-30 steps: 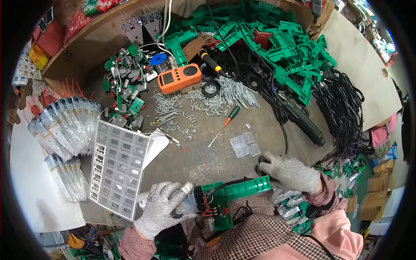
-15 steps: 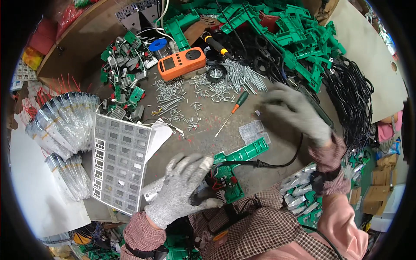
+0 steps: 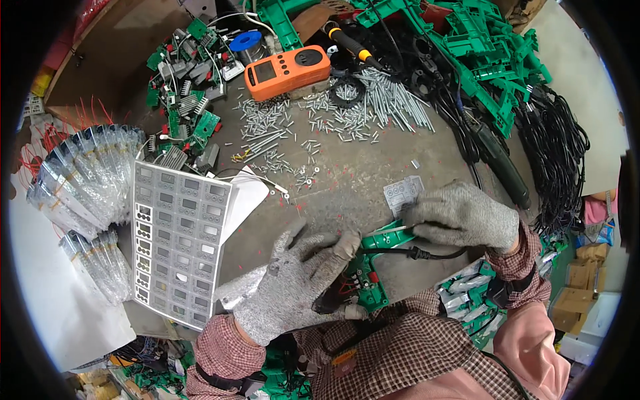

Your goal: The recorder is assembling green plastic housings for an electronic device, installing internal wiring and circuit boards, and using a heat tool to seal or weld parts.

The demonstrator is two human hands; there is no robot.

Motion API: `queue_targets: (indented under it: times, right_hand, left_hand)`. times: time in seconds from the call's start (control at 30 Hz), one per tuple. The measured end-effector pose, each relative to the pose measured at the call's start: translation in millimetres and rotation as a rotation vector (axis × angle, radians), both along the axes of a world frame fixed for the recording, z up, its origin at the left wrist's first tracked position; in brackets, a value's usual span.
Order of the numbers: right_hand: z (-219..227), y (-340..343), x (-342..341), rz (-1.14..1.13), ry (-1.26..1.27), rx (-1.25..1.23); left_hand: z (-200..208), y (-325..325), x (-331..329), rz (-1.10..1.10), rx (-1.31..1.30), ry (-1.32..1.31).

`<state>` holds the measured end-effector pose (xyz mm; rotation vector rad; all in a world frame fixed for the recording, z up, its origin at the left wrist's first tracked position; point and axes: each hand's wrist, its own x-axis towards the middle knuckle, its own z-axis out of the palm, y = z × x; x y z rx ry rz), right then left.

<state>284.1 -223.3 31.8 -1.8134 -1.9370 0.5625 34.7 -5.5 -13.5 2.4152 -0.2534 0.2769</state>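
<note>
Scuffed grey counter (image 3: 360, 177) underneath; left grey-gloved hand (image 3: 293, 283) clamps the green plastic housing (image 3: 377, 298) (best held dead still); right grey-gloved hand (image 3: 463, 217) pinches a thin metal-shafted tool (image 3: 387, 231), best kept aligned.

Grey gloved hands (image 3: 283, 293), green housing (image 3: 375, 298), orange meter (image 3: 287, 72), checked cloth (image 3: 410, 350)
</note>
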Motion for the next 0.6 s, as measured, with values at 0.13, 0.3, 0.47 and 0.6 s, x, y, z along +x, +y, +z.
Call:
queue_targets:
  times: [0.13,0.3,0.47,0.6]
  right_hand:
    - [-0.7,15.9,-6.5,0.072,-0.007,-0.025]
    - [-1.9,29.6,-4.8,0.138,0.005,-0.021]
    - [3.1,33.8,-3.6,0.126,0.081,-0.052]
    - [9.5,37.3,-2.3,0.110,0.111,-0.112]
  left_hand:
    - [8.7,1.8,-0.5,0.091,0.003,0.078]
    - [7.4,1.2,-1.8,0.101,0.035,0.030]
    - [4.3,2.1,-1.1,0.092,0.029,-0.034]
    - [6.5,1.8,-2.7,0.099,0.056,0.017]
